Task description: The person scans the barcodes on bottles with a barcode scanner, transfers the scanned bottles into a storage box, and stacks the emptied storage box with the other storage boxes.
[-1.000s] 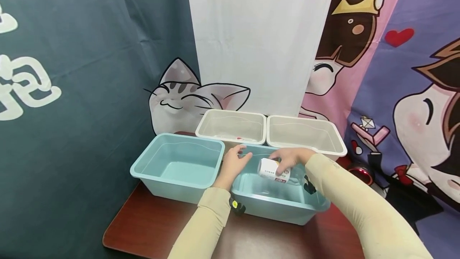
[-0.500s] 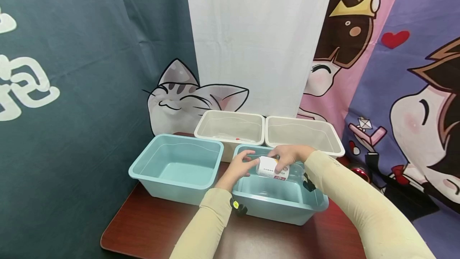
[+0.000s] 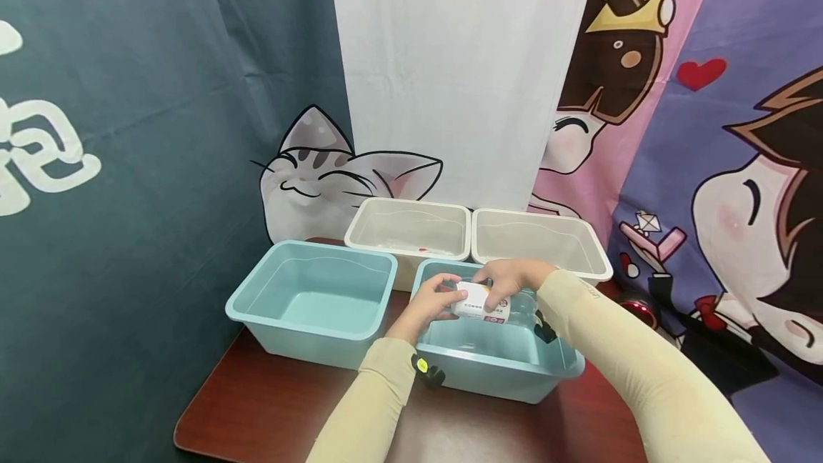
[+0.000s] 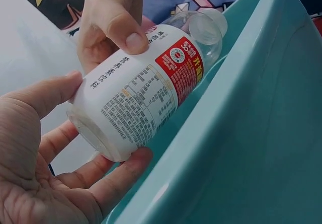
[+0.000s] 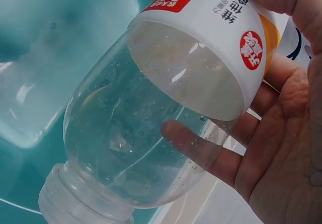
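A clear plastic bottle (image 3: pixel 474 304) with a white, red-marked label lies tilted over the right blue bin (image 3: pixel 495 359). My right hand (image 3: pixel 512 277) grips it around the label, thumb on top; in the right wrist view one finger of the right hand (image 5: pixel 282 133) lies along the clear shoulder. Around the base, my left hand (image 3: pixel 424 308) has its thumb at the label's edge and its fingers curled under the bottom, as the left wrist view shows. The bottle's translucent neck (image 4: pixel 214 21) points away from the left hand. Inside the bottle (image 5: pixel 136 108) only small droplets show.
Another blue bin (image 3: pixel 315 306) stands to the left. Behind are two cream bins, the left one (image 3: pixel 411 231) with a small red spot inside and the right one (image 3: pixel 540 234) partly behind my right hand. All stand on a brown table (image 3: pixel 276 406) before printed curtains.
My left hand has moved right and up to the bottle's base, and its fingers have come around it. The right hand has brought the bottle slightly left, keeping its grip.
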{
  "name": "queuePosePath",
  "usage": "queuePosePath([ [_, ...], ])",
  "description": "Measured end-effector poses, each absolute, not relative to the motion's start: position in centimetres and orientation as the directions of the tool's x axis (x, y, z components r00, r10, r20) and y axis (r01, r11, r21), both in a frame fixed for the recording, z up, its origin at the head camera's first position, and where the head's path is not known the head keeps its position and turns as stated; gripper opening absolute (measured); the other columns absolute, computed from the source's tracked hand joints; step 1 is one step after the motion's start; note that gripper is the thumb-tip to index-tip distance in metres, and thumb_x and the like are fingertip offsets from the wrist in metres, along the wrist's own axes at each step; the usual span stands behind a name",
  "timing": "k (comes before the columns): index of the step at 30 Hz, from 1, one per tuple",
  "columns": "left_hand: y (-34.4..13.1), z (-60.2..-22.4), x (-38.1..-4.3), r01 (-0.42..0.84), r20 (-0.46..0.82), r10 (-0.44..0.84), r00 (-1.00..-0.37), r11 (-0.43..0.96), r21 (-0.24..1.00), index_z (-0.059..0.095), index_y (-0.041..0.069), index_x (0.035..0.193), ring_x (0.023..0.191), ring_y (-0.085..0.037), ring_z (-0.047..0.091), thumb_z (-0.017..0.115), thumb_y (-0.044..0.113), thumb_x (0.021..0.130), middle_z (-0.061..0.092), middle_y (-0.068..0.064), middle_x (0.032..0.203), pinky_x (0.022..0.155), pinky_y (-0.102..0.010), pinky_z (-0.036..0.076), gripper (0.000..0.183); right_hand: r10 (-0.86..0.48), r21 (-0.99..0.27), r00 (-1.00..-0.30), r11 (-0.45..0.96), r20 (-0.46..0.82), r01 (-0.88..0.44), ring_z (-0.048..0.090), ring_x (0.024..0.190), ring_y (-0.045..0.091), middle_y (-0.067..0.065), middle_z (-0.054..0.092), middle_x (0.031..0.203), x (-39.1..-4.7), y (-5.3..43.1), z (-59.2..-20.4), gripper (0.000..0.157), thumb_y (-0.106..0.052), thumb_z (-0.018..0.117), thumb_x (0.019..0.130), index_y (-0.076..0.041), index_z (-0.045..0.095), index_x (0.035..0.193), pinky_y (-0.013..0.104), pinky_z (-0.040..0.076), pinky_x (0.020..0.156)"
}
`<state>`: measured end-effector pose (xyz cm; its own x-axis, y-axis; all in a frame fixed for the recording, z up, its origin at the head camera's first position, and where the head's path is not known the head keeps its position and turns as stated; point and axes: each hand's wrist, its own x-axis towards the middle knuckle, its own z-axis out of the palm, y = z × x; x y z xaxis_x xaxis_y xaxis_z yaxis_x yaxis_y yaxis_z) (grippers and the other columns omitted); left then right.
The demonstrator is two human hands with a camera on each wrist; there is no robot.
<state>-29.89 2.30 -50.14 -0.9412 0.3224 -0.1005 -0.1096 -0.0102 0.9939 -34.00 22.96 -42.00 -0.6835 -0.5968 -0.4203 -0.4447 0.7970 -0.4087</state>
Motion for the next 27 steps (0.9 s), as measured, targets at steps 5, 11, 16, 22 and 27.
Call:
queuePosePath([
  [5,2.5,-50.5,-29.9,-0.145,-0.126,0.332,-0.935,-0.034,0.989,0.059,0.006,0.134,0.098,-0.028,0.068,0.076,0.018,0.091,0.058,-0.015,0.119,0.079,-0.041,0.063,0.048,-0.589,-0.404,-0.685,0.803,-0.428,-0.438,0.067,0.079,0.011,-0.006,0.068,0.093,-34.0,23.2,-42.2,0.040,-0.026,0.079,0.074,-0.020,0.071,0.112,0.027,0.059,0.072],
  [11,2.7,-50.9,-30.0,-0.163,-0.139,0.344,-0.929,-0.043,0.986,0.058,0.005,0.135,0.095,-0.026,0.069,0.075,0.017,0.091,0.059,-0.015,0.117,0.079,-0.041,0.063,0.048,-0.594,-0.401,-0.689,0.800,-0.416,-0.447,0.067,0.079,0.011,-0.006,0.068,0.092,-34.0,23.3,-43.0,0.042,-0.026,0.078,0.073,-0.020,0.071,0.114,0.029,0.059,0.072],
  [16,2.7,-51.0,-30.1,-0.164,-0.143,0.341,-0.929,-0.034,0.986,0.058,0.004,0.134,0.090,-0.025,0.070,0.076,0.018,0.090,0.061,-0.015,0.114,0.078,-0.041,0.064,0.049,-0.587,-0.446,-0.702,0.796,-0.403,-0.409,0.066,0.085,0.012,-0.005,0.067,0.100,-33.9,23.8,-43.9,0.052,-0.029,0.078,0.075,-0.017,0.067,0.124,0.030,0.059,0.075],
  [22,2.7,-51.0,-30.3,-0.164,-0.141,0.319,-0.937,-0.047,0.985,0.057,0.003,0.134,0.089,-0.027,0.070,0.076,0.018,0.090,0.061,-0.016,0.116,0.077,-0.043,0.064,0.050,-0.614,-0.519,-0.731,0.747,-0.298,-0.416,0.064,0.101,0.020,0.003,0.065,0.119,-33.7,24.8,-44.0,0.063,-0.029,0.076,0.081,-0.008,0.059,0.138,0.037,0.059,0.086],
  [27,2.7,-50.9,-30.4,-0.169,-0.138,0.300,-0.944,-0.080,0.982,0.057,0.003,0.134,0.091,-0.027,0.071,0.076,0.017,0.090,0.061,-0.016,0.116,0.078,-0.044,0.063,0.050,-0.609,-0.586,-0.771,0.698,-0.184,-0.412,0.056,0.126,0.035,0.012,0.060,0.138,-33.6,26.2,-43.6,0.065,-0.036,0.073,0.088,-0.005,0.055,0.143,0.056,0.050,0.103],
])
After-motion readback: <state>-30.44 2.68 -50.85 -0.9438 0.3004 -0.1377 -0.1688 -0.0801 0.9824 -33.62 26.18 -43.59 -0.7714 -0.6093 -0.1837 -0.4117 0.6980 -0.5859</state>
